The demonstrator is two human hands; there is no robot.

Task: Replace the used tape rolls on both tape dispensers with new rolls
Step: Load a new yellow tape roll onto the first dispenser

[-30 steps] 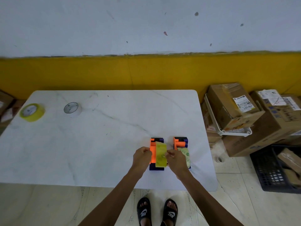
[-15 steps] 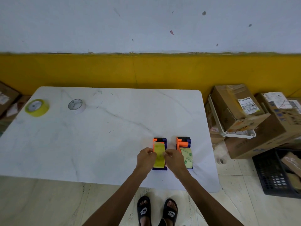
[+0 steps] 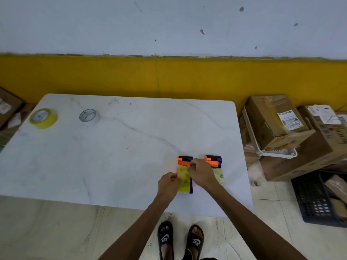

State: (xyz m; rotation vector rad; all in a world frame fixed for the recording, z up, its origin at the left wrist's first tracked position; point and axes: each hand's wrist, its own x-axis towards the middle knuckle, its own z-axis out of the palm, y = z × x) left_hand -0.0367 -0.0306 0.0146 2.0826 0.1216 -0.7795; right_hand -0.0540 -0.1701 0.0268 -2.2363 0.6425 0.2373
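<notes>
Two orange-and-blue tape dispensers lie side by side near the table's front right edge. The left dispenser (image 3: 185,160) carries a yellowish tape roll (image 3: 184,178); the right dispenser (image 3: 214,161) carries a pale green-printed roll (image 3: 218,176). My left hand (image 3: 168,184) grips the left dispenser's left side beside the roll. My right hand (image 3: 201,172) reaches over its right side, fingertips pinched at the top of the roll near the orange front part. A yellow tape roll (image 3: 43,118) and a white tape roll (image 3: 89,117) lie flat at the table's far left.
The white marble table (image 3: 122,156) stands against a yellow-and-white wall. Cardboard boxes (image 3: 277,121) and a white basket (image 3: 262,147) are stacked on the floor to the right, with a black crate (image 3: 317,199) nearer. More boxes sit at the far left.
My right hand has moved forward along the left dispenser's roll to its orange front end. My left hand stays on the dispenser's left side. The camera view shifted slightly.
</notes>
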